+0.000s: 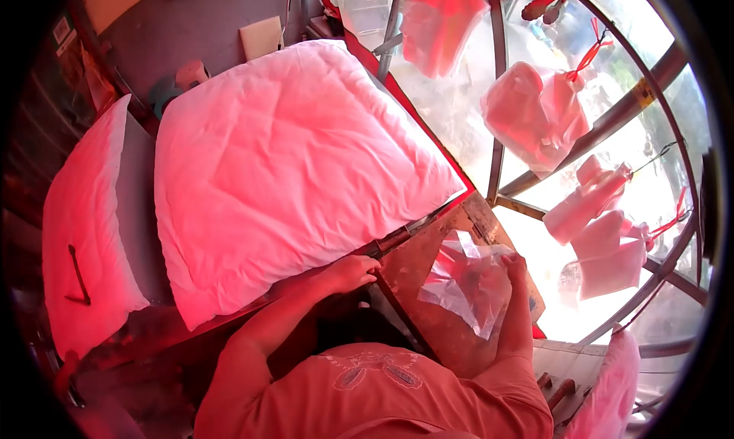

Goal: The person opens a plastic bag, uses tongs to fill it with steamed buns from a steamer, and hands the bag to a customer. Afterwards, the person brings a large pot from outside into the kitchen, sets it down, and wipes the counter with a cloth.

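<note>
My right hand [514, 265] is closed on the edge of a thin, clear plastic bag [468, 278]. The bag spreads, crumpled, over a worn brown board [405, 267]. At the front edge of a large padded quilt [298, 164], my left hand [353, 274] has its fingers curled together; whatever may be in them is hidden. Just beyond that hand lies a dark metal bar [390, 242] along the edge. The quilt, tinted pink by the light, covers a wide surface in front of me.
Several bundles of plastic bags, one bundle [535, 110] tied with red string, hang from the curved metal frame [497, 72] on the right. Tongs [549, 3] hang at the upper right. A smaller padded cover [92, 233] with a dark hooked handle [79, 277] is at the left.
</note>
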A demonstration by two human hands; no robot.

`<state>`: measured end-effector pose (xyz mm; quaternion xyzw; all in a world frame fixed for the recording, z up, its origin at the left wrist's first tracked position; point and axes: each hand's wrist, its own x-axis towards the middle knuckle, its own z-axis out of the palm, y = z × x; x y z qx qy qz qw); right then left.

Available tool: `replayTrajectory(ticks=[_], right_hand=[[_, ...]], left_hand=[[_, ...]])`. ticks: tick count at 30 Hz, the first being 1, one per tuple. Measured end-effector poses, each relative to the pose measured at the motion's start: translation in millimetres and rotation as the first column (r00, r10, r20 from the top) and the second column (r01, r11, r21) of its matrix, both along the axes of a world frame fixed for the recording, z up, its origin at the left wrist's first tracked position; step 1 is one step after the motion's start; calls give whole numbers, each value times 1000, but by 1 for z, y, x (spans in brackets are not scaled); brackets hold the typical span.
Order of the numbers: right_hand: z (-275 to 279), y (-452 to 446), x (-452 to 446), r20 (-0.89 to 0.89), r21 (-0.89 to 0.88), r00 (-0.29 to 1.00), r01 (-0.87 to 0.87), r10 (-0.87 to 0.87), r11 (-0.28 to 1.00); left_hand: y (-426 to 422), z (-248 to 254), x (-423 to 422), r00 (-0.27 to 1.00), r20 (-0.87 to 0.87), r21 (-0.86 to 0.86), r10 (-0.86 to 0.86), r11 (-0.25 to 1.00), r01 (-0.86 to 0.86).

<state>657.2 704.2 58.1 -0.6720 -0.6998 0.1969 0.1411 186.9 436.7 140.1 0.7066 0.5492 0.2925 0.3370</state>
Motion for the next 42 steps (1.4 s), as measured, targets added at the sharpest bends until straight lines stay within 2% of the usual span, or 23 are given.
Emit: replayTrajectory(ticks=[2,3,4,5,6,7,8,9,12,15,18,19,20,22,24,25,27,29,30,32,35,36,42], right_hand=[[40,-10,-40,281,485,954,-47,-104,873],[44,12,-52,195,409,977,-1,-86,913],[41,37,-73,-42,449,998,-14,37,894],[63,52,-114,-275,343,950,-47,149,938],[91,72,-155,-349,173,907,-183,234,968],[89,104,-192,-587,51,764,-296,269,954],[111,116,-242,-836,-29,521,-352,170,936],[116,142,-283,-920,-75,380,-407,95,910],[105,224,-385,-989,-146,47,-478,-141,866],[83,301,-453,-866,-303,-226,-474,-447,827],[92,325,-492,-732,-422,-273,-537,-624,731],[102,325,-493,-632,-432,-321,-610,-705,664],[107,324,-493,-540,-496,-389,-570,-747,655],[29,374,-522,-499,-254,-489,-707,-716,660],[60,344,-497,-426,-171,-518,-759,-741,629],[72,321,-494,-444,-189,-562,-703,-698,686],[120,262,-482,-726,-84,-605,-392,-326,916],[124,238,-472,-887,64,-459,-231,-50,971],[141,219,-466,-941,140,-322,-105,99,985],[163,190,-450,-957,175,-262,-164,128,971],[179,166,-433,-858,267,-513,-373,42,889],[181,164,-429,-830,251,-556,-425,-32,870],[187,166,-403,-765,365,-639,-530,-77,765]], left_hand=[[19,1,-10,997,-6,-43,71,997,-71],[30,5,-15,994,-14,-76,110,991,-111],[41,10,-19,991,-27,-52,135,989,-136],[54,17,-24,986,-43,-30,159,987,-160],[67,22,-29,981,-61,-2,184,983,-185],[81,21,-34,974,-95,33,203,979,-201],[94,27,-41,966,-91,33,244,970,-242],[105,37,-44,956,-81,28,283,959,-281],[127,63,-51,928,-35,-22,371,928,-372],[133,74,-49,905,-23,-65,425,903,-426],[119,71,-58,902,-126,-126,414,895,-428],[118,72,-58,893,-130,-131,431,885,-447],[114,73,-58,897,-124,-141,425,887,-440],[110,73,-63,872,-148,-152,467,860,-486],[130,74,-66,875,-160,-132,458,868,-478],[136,80,-65,878,-165,-119,449,875,-469],[170,98,-68,886,-190,-19,422,901,-433],[197,116,-65,880,-229,118,417,909,-400],[217,127,-64,872,-234,278,430,889,-364],[265,152,-60,872,-229,556,433,793,-248],[335,185,-48,874,-255,814,415,579,-38],[353,187,-49,856,-258,837,448,546,-34],[378,198,-46,891,-280,791,356,612,4]])
